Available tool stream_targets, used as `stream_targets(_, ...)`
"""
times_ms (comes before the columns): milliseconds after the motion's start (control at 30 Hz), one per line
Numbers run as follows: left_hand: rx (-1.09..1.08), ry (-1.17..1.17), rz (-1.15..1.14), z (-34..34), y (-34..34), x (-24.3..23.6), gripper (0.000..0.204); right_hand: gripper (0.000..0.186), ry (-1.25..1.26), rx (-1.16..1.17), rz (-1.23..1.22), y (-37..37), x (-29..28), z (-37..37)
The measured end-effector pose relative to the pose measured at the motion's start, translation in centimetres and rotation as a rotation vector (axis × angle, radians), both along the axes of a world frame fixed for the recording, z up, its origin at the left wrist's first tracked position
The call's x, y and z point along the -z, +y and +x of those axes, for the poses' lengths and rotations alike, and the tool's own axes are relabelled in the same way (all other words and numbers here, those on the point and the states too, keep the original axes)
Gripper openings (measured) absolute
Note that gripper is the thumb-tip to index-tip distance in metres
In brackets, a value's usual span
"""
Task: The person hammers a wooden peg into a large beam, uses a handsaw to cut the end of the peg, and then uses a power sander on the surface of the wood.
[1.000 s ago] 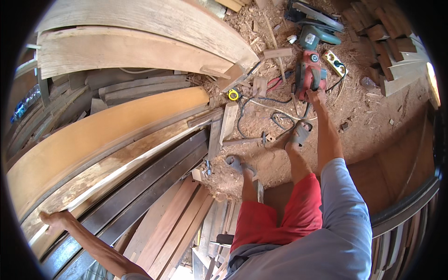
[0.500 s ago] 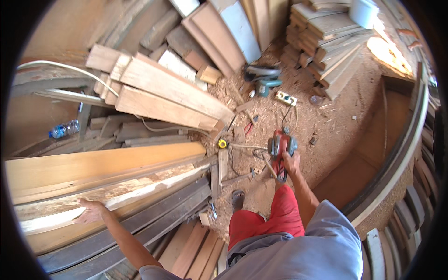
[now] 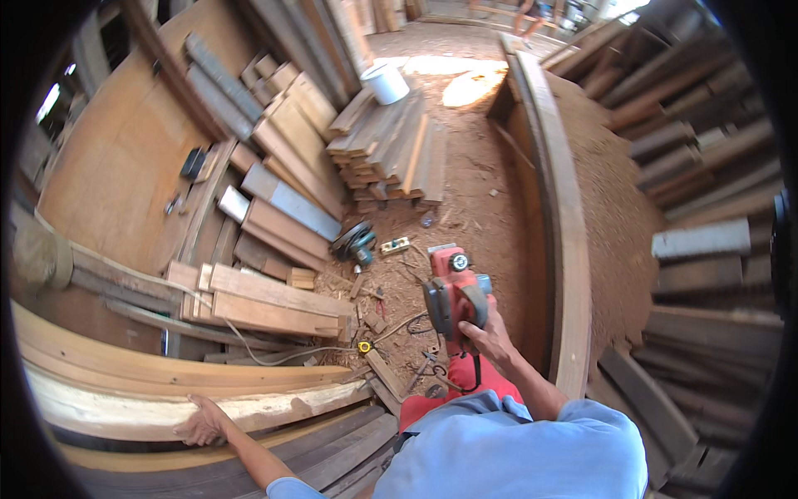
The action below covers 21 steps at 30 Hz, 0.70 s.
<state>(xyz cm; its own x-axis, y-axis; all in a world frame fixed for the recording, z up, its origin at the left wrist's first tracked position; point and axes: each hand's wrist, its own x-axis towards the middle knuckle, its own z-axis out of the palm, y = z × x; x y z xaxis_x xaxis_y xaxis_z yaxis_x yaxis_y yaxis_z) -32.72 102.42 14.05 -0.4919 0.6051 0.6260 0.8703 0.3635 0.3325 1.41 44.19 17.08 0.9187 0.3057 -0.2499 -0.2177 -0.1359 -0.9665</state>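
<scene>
Across the sawdust floor (image 3: 465, 200), stacked planks (image 3: 391, 141) surround.

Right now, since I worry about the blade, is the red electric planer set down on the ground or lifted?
Lifted: the right hand holds the red electric planer in the air, clear of the sawdust floor.

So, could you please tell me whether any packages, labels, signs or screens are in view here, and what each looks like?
Round label: on top of the red power planer in the right hand, pale with dark print.
White bucket: on the plank stack, cylindrical, plain.
No signs or screens.
</scene>
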Motion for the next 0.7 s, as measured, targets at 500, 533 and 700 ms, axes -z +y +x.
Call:
stream_targets(500,0.215,-0.024,-0.176,-2.9,1.5,0.3,0.124,0.041,0.220,0.224,-0.137,-16.7,6.0,-15.7)
stream_targets(533,0.231,-0.018,-0.208,-2.4,0.8,0.7,0.123,0.040,0.277,0.258,-0.155,-18.1,5.2,-16.4)
stream_targets(700,0.461,0.111,-0.948,3.8,-11.6,9.9,0.105,0.046,0.321,0.476,-0.014,-24.6,5.1,-19.8)
